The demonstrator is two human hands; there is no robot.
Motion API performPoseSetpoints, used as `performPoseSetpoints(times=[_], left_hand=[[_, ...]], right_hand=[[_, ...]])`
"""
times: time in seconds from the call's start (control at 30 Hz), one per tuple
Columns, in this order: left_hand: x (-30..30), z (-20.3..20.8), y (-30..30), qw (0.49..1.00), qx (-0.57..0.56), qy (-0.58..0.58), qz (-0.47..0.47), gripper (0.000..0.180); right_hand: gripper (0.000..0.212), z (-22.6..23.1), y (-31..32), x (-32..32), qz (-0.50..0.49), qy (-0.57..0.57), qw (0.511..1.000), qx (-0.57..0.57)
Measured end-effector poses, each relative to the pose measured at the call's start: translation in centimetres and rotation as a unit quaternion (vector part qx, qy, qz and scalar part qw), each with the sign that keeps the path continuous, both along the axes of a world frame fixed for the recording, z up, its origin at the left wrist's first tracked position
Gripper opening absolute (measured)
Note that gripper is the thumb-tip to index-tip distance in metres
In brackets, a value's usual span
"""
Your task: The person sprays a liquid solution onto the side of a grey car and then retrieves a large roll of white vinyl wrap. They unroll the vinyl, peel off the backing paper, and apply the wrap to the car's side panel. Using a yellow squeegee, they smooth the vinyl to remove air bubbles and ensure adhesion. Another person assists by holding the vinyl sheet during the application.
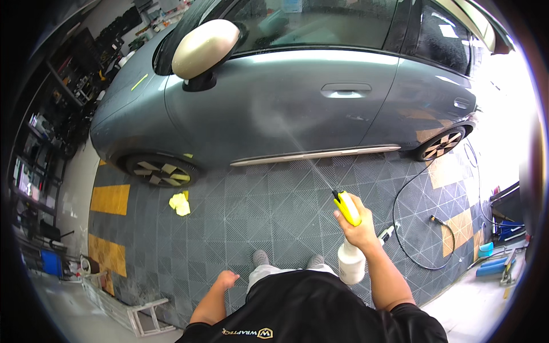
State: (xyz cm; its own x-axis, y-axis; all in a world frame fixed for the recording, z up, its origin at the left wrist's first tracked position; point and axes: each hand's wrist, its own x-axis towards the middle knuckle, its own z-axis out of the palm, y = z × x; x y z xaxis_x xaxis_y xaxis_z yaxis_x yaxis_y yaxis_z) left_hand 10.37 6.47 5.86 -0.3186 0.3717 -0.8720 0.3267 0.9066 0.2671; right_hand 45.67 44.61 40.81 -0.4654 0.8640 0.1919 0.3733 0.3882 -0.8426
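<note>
My right hand [359, 228] is wrapped round the neck and trigger of a spray bottle [351, 264], with a white body and a yellow and black head. From its nozzle a thin jet of liquid runs up to the front door [274, 108] of a grey car, and a pale misty patch shows on the panel. Low at my left side, apart from the car, my left hand [227, 279] hangs with its fingers curled in and no object visible in it. The car's side mirror [206, 48] is pale and stands out above the door.
A yellow cloth [179, 204] lies on the grey tiled floor [274, 211] near the front wheel [160, 170]. On the right, a black hose [396, 211] loops over the floor. A stepladder [151, 320] is at lower left, and shelves [43, 148] line the left side.
</note>
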Motion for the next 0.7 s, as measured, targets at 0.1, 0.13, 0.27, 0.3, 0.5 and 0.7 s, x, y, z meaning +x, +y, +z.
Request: performPoseSetpoints(times=[0.1, 0.13, 0.27, 0.3, 0.5, 0.7], left_hand=[[-0.6, 0.3, 1.0, 0.981, 0.048, -0.005, 0.19, 0.035], [-1.0, 0.6, 0.9, 0.985, 0.054, -0.016, 0.162, 0.033], [-1.3, 1.8, 3.4, 0.98, 0.063, -0.021, 0.187, 0.032], [-1.2, 1.8, 4.4, 0.98, 0.083, -0.026, 0.181, 0.031], [-0.2, 3.8, 8.5, 0.99, 0.073, -0.001, 0.119, 0.03], [3.1, 5.2, 11.7, 0.991, 0.115, 0.004, 0.072, 0.034]], right_hand=[[0.047, 3.8, 1.1, 0.3, -0.081, 0.076, 0.993, 0.049], [0.047, 4.3, 0.9, 0.6, -0.105, 0.116, 0.988, -0.015], [0.049, 1.2, 0.6, 2.0, -0.132, 0.028, 0.99, 0.043], [0.048, 1.7, 0.6, 2.5, -0.139, 0.038, 0.987, 0.072], [0.049, 1.7, 2.1, 5.2, -0.192, 0.105, 0.967, 0.131], [0.046, 4.9, 3.3, 9.8, -0.214, 0.088, 0.972, 0.03]])
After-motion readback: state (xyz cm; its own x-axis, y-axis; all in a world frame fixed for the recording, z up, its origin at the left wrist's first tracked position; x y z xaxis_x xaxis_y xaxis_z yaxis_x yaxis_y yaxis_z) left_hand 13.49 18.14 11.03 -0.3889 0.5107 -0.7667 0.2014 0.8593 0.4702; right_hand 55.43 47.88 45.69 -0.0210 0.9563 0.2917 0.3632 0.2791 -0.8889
